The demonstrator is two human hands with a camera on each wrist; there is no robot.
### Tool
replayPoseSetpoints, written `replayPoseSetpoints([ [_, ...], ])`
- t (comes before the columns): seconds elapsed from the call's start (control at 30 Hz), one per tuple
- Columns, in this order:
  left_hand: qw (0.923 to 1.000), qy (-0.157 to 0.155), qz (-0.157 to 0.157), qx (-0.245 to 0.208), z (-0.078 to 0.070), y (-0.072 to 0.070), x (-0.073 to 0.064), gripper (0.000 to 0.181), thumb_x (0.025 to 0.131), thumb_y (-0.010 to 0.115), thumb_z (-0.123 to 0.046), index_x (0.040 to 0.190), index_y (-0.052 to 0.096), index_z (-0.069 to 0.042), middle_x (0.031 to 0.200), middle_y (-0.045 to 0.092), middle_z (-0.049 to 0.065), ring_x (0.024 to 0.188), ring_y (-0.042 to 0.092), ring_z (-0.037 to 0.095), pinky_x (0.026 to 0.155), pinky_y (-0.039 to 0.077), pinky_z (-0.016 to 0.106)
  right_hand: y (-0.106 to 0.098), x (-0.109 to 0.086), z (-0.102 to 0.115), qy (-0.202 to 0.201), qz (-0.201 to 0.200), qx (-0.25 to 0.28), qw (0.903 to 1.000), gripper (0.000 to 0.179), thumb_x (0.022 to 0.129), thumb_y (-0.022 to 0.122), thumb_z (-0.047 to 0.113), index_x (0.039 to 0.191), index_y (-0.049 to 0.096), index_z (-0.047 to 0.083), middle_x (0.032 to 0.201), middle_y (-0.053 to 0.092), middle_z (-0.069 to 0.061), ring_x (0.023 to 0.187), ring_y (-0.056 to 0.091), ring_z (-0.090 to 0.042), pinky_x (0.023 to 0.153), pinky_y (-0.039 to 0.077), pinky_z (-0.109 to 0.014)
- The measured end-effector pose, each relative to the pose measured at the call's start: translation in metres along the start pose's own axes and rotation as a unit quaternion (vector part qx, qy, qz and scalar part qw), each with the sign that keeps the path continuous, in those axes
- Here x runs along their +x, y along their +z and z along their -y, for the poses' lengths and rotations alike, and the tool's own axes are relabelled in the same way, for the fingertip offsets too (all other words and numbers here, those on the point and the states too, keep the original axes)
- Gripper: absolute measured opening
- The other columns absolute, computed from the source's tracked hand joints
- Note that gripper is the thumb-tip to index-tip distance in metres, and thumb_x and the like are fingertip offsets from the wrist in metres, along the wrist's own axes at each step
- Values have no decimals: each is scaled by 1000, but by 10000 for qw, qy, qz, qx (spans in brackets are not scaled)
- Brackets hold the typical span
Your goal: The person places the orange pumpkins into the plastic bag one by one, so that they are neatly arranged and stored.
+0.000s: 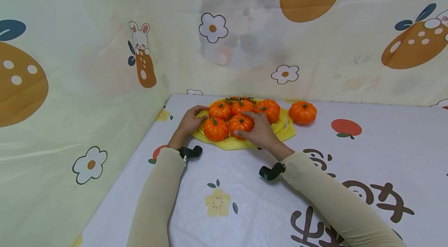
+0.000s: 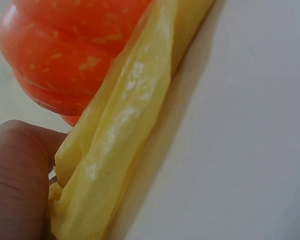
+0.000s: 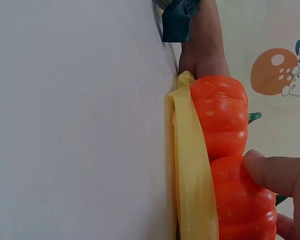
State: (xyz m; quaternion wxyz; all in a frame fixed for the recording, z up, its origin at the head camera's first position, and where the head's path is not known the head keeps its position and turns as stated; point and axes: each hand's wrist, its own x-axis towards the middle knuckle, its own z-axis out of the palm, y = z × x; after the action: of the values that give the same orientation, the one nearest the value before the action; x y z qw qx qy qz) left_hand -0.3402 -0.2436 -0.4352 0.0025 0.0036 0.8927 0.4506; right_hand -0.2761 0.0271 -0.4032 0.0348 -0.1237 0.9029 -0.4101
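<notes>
Several small orange toy pumpkins [image 1: 216, 129] with green stems sit on a yellow plastic bag [image 1: 231, 145] near the back of the table. My left hand [image 1: 191, 121] is at the bag's left end; in the left wrist view its thumb and finger [image 2: 20, 175] pinch the crumpled yellow plastic [image 2: 115, 115] beside a pumpkin [image 2: 70, 45]. With thumb and fingers my right hand [image 1: 261, 130] grips the front pumpkin to the right [image 3: 240, 200], which touches its neighbour [image 3: 220, 115]. The fingers on its far side are partly hidden.
One more pumpkin [image 1: 303, 113] sits on the tablecloth just right of the bag. Behind rises a cream patterned curtain [image 1: 245, 79], with another side of it at the left. Printed flowers and dark lettering mark the white tablecloth [image 1: 259, 208].
</notes>
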Motion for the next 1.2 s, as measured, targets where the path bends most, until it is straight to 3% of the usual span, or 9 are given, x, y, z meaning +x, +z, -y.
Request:
replayPoseSetpoints([
  [0.5,10000,-17,6,49,-1,0,0,32,97,59,-18,129,60,-16,143,55,6,140,41,26,121,27,46,4,3,-1,-162,-88,-243,9995,71,83,78,34,143,48,12,142,42,-21,128,43,-36,112,37,-55],
  [1.03,10000,-30,5,24,-1,0,-1,32,97,59,-18,129,60,-16,143,55,6,140,41,26,121,28,46,1,-1,4,-190,-61,-251,9995,74,83,78,33,146,43,11,146,38,-21,133,41,-38,114,34,-56],
  [1.2,10000,-9,20,18,-1,0,0,32,97,59,-18,129,60,-16,143,55,6,140,42,27,121,28,47,-5,-8,5,-341,-96,-576,9977,75,84,77,36,146,43,12,148,39,-18,134,42,-37,111,38,-56],
])
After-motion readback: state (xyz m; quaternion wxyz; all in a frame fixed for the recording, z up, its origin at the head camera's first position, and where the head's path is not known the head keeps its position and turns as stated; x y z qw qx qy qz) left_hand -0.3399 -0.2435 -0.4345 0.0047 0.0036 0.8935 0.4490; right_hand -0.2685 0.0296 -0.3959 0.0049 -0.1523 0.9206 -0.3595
